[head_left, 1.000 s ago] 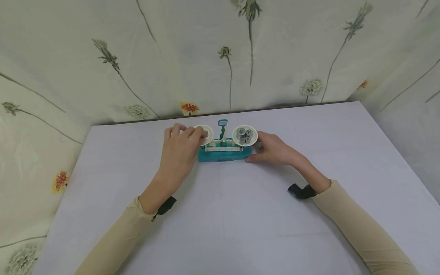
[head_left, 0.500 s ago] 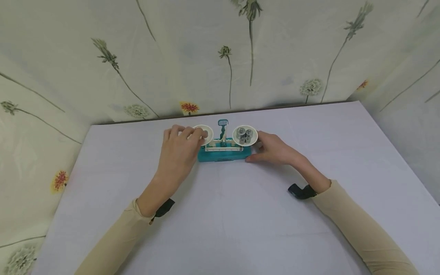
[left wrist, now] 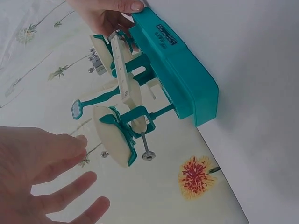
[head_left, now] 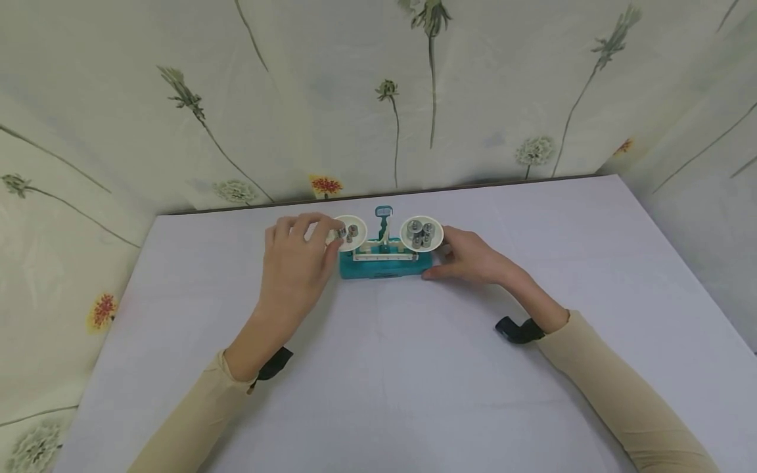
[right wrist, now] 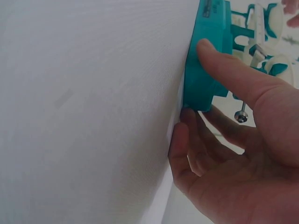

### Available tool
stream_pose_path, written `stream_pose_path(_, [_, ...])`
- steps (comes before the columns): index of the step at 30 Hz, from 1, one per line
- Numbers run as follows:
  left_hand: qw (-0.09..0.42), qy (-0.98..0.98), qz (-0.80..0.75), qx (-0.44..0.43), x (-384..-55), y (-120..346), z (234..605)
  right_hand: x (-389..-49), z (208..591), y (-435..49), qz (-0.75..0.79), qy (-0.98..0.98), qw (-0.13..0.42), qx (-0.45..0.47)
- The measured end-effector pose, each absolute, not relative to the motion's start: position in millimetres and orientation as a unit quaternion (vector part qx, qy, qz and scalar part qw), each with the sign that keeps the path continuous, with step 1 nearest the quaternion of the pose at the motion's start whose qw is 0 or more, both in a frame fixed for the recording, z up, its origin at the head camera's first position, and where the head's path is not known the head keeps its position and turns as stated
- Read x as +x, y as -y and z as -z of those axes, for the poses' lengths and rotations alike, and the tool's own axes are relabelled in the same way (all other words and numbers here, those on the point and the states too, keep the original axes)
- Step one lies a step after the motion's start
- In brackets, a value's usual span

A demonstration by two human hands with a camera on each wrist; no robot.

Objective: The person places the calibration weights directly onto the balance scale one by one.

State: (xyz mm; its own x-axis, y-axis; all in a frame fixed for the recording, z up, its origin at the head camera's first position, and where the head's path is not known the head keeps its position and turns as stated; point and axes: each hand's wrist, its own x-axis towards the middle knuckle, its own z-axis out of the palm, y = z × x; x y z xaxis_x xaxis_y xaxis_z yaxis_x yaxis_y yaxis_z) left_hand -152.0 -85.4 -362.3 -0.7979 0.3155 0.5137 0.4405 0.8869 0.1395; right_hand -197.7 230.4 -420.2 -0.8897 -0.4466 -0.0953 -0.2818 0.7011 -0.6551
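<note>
A teal balance scale (head_left: 386,266) stands near the back of the table. Its right white pan (head_left: 439,244) bears several silver weights (head_left: 416,226), packed close together. Smaller silver weights (head_left: 353,230) stand in the left pan (head_left: 362,242), whose left side is partly covered by fingers. My left hand (head_left: 296,263) hovers at that pan's left edge, fingers spread and bent a little; in the left wrist view nothing shows between them. My right hand (head_left: 473,256) grips the right end of the scale's base (right wrist: 201,88), thumb on its front, other fingers curled at its end.
A white cloth covers the table (head_left: 402,381). Behind it hangs a flower-printed curtain (head_left: 343,98), close to the table's back edge. The scale's adjusting nut (left wrist: 148,156) juts out beside the left pan.
My left hand has drawn back leftward from the left pan and its fingers have spread, uncovering the small weights there. My right hand and the scale have stayed put.
</note>
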Motion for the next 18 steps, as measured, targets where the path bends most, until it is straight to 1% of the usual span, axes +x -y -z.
stream_pose_path(10, [0.215,0.949,0.148,-0.178,-156,99,370,-197,421,-232,0.324,-0.916,0.130,-0.198])
stream_pose_path(18, [0.203,0.958,0.134,-0.154,-160,102,376,-197,419,-234,0.332,-0.912,0.132,-0.202])
